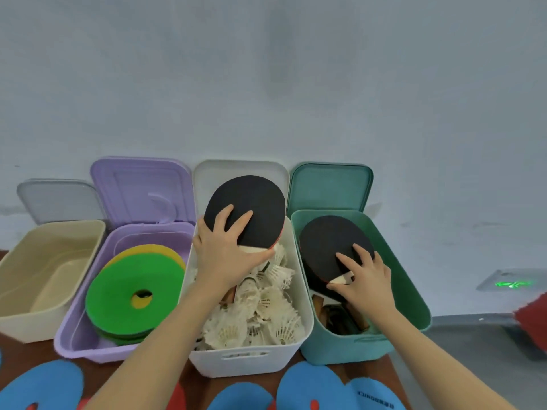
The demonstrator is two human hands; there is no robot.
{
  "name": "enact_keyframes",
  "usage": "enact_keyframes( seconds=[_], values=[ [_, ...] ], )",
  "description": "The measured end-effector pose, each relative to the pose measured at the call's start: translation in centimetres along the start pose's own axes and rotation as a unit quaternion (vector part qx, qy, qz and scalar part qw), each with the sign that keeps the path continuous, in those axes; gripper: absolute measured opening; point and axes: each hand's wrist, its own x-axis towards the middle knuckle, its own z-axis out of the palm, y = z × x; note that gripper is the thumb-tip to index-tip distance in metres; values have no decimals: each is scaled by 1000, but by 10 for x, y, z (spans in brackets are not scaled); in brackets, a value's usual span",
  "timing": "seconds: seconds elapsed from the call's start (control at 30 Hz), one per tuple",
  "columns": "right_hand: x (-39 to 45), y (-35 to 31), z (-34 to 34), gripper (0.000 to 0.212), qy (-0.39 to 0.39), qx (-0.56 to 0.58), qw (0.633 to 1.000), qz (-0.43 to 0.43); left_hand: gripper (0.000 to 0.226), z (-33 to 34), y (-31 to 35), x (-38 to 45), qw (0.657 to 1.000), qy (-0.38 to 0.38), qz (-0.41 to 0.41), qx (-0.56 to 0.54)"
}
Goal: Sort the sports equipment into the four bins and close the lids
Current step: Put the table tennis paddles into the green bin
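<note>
Four open bins stand in a row against the wall: a beige bin (pixel 17 321), a purple bin (pixel 77 350), a white bin (pixel 245 359) and a green bin (pixel 414 297). My left hand (pixel 228 255) grips a black table tennis paddle (pixel 254 202) above the white bin, which holds several white shuttlecocks (pixel 266 315). My right hand (pixel 367 282) holds a second black paddle (pixel 328 247) by its neck inside the green bin, over more paddles. A green disc (pixel 124 294) lies on a yellow disc (pixel 148 250) in the purple bin. The beige bin holds nothing visible.
All four lids lean back against the grey wall: grey (pixel 59 199), purple (pixel 142 187), white (pixel 207 179) and green (pixel 331 184). Blue discs (pixel 44 386) and red ones lie on the brown table in front of the bins. A red cloth (pixel 532 318) shows at the right edge.
</note>
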Motion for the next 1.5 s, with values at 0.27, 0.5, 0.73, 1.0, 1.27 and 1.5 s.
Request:
enact_keyframes(
  seconds=[0.27, 0.5, 0.73, 1.0, 1.27, 1.5],
  values=[
    [30, 21, 24, 67, -93, -38, 992, -70, 87, 41, 54, -1, 999, -34, -10, 22],
    [32, 50, -19, 54, 101, 204, 969, -100, 88, 66, 114, -4, 993, -102, 11, 51],
    [33, 86, -23, 60, 58, 162, 980, -102, 88, 110, 164, -9, 981, -183, 19, 53],
    [23, 102, -7, 44, -74, 14, 991, -112, 94, 131, 153, -19, 929, -329, 43, 166],
    [6, 56, -11, 39, -10, 93, 984, -149, 55, 88, 119, -42, 969, -175, 75, 160],
    [-23, -6, -11, 38, -11, 103, 974, -200, 50, 29, 70, -73, 987, -97, 46, 121]
  ],
)
